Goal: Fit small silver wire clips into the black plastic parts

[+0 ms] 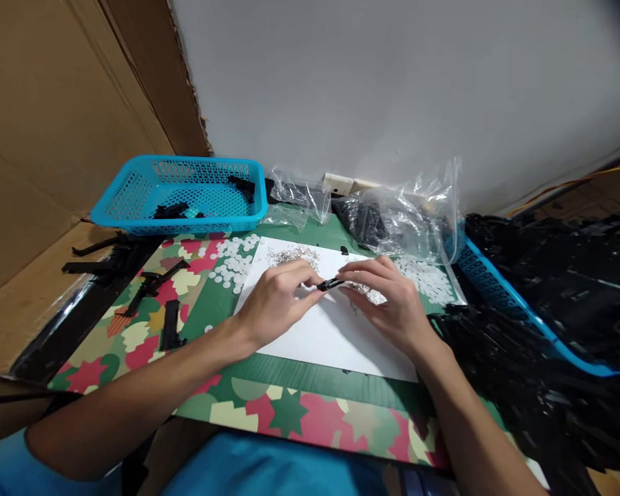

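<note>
1. At the centre of the dial, above the white sheet (310, 341), a small black part (331, 284) is being held between both hands; all clock readings are taking this part as the pivot.
2. Left hand (282, 296): coming in from 8 o'clock, its thumb and forefinger are pinching the near end of the part.
3. Right hand (393, 303): reaching in from 4 o'clock, its thumb and forefinger are closing about the opposite end; remaining fingers are curving loosely.
4. A pile of tiny metal pieces (293, 257) is lying on the sheet at 10 o'clock; a second pile (375, 296) is showing at 3 o'clock, partly hidden by the right hand.
5. White discs (232, 265) are lying scattered at 9 o'clock, with more discs (428, 279) spreading at 3 o'clock.
6. Farther out at 9 o'clock, loose black pieces (170, 324) are resting on the patterned desk (284, 417).
7. A blue basket (227, 224) is standing at 10 o'clock, holding a few black pieces.
8. Clear bag (408, 220), 2 o'clock: containing dark contents, details unreadable.
9. Another blue basket (521, 310) is brimming with black pieces at 3 o'clock; a dark heap (506, 372) is sprawling beside it at 4.
</note>
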Available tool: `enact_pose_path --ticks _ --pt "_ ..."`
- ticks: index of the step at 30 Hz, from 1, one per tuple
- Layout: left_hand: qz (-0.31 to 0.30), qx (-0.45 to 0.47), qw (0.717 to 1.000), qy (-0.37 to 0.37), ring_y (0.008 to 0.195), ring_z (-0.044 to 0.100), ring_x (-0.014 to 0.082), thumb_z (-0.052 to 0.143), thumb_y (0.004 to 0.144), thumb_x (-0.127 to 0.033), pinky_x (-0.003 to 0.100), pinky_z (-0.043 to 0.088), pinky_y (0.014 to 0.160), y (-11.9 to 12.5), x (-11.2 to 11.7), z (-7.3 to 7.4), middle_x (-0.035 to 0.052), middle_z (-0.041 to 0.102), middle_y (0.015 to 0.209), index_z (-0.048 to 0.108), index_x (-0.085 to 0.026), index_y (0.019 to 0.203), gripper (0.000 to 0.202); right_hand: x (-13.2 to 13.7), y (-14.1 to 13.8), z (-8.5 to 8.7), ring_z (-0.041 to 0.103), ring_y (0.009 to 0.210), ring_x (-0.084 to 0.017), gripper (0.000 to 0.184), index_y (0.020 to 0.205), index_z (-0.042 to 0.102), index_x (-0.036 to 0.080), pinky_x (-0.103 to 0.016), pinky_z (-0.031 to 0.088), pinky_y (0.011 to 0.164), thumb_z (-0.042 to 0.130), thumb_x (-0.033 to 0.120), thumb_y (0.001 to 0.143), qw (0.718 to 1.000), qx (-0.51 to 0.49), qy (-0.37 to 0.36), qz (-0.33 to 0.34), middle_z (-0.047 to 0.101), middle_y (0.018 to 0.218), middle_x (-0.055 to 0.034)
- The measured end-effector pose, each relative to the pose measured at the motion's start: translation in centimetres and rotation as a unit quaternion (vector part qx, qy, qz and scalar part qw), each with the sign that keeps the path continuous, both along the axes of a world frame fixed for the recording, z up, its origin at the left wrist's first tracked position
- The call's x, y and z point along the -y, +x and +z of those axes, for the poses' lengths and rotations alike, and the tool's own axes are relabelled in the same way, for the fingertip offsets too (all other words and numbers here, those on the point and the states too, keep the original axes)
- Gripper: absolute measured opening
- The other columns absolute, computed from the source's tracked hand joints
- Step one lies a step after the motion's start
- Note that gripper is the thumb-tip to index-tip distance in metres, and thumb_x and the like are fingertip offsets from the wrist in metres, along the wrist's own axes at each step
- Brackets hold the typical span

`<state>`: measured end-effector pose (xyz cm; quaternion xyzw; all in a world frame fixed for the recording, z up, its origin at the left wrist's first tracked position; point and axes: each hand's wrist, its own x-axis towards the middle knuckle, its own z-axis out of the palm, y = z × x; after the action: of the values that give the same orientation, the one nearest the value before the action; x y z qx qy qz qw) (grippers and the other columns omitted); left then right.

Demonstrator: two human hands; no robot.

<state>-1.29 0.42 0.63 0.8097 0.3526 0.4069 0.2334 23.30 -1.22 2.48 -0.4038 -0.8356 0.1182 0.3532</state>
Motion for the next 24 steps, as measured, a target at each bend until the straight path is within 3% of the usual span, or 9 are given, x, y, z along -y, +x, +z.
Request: enact_pose_path --ticks 4,8,11,15,20,24 --pt "0.017 -0.048 0.998 0.023 0.081 0.069 0.0169 0.075 0.091 -0.008 0.028 0.052 0.072 0.0 -0.1 -0.5 0.0029 0.072 0.088 0.071 -0.014 0.090 0.008 0.8 0.0 1.4 0.053 0.131 -0.030 0.041 0.143 0.064 0.034 -0.054 0.041 0.109 0.042 0.020 0.111 0.996 0.009 -0.088 -0.001 0.058 0.151 -0.0070" --pt "0.008 -0.081 0.996 0.038 0.080 0.067 0.0182 0.072 0.089 -0.002 0.029 0.050 0.070 0.2 0.0 -0.9 0.0028 0.068 0.082 0.071 -0.013 0.081 0.014 1.0 -1.2 2.7 0.055 0.132 -0.026 0.043 0.152 0.055 0.035 -0.045 0.049 0.105 0.037 0.024 0.114 0.985 -0.034 -0.155 0.060 0.052 0.153 -0.0083" --pt "0.002 -0.101 0.994 0.046 0.078 0.065 0.0185 0.068 0.094 -0.006 0.030 0.049 0.067 0.3 0.1 -1.0 0.0029 0.065 0.079 0.070 -0.013 0.078 0.018 0.7 -2.2 3.6 0.061 0.119 -0.024 0.035 0.142 0.064 0.032 -0.041 0.051 0.098 0.044 0.027 0.114 0.985 0.028 -0.149 0.086 0.062 0.136 -0.0087" --pt "-0.007 -0.113 0.993 0.036 0.079 0.066 0.0191 0.068 0.097 -0.009 0.030 0.049 0.067 0.2 0.1 -0.9 0.0034 0.066 0.080 0.072 -0.013 0.081 0.017 0.0 -2.6 4.9 0.062 0.096 -0.022 0.026 0.118 0.076 0.025 -0.037 0.049 0.081 0.051 0.031 0.112 0.988 0.101 -0.098 0.066 0.068 0.108 -0.0085" --pt "-0.011 -0.111 0.994 0.006 0.084 0.070 0.0184 0.070 0.097 -0.010 0.029 0.053 0.073 0.0 0.0 -1.1 0.0038 0.070 0.087 0.076 -0.013 0.091 0.009 -0.7 -2.7 5.0 0.054 0.060 -0.013 0.040 0.086 0.073 0.018 -0.031 0.040 0.060 0.052 0.039 0.112 0.996 0.032 -0.079 0.020 0.061 0.069 -0.0017" --pt "-0.017 -0.119 0.993 0.021 0.092 0.071 0.0192 0.066 0.098 -0.007 0.030 0.056 0.080 0.0 -0.1 -1.1 0.0053 0.073 0.095 0.077 -0.014 0.099 0.013 -1.3 -3.4 3.3 0.056 0.052 -0.011 0.049 0.079 0.071 0.018 -0.027 0.041 0.054 0.049 0.047 0.112 0.992 -0.041 -0.116 -0.017 0.063 0.062 -0.0002"
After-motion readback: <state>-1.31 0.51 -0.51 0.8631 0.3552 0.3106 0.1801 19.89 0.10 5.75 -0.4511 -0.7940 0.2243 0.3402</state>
